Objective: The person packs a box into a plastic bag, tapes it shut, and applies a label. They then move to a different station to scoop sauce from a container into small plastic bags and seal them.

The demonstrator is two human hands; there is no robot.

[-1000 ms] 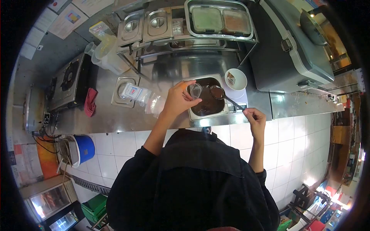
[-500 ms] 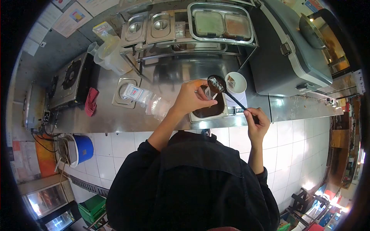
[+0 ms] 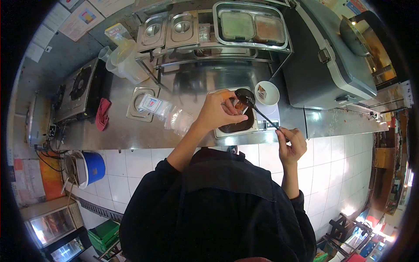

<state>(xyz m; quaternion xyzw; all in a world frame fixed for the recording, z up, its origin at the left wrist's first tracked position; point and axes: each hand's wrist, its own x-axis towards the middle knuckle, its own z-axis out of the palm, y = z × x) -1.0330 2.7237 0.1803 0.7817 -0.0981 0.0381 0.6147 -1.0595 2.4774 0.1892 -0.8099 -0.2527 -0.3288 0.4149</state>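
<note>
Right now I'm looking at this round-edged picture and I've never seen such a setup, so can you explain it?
There is no machine: a head-worn camera looks down on a person working bare-handed. The left hand holds what looks like a clear bag over a metal pan of dark liquid. The right hand grips a black ladle, its scoop close to the bag. The metal counter also holds a red cloth, plastic bags, a metal lid, and a white bowl.
</note>
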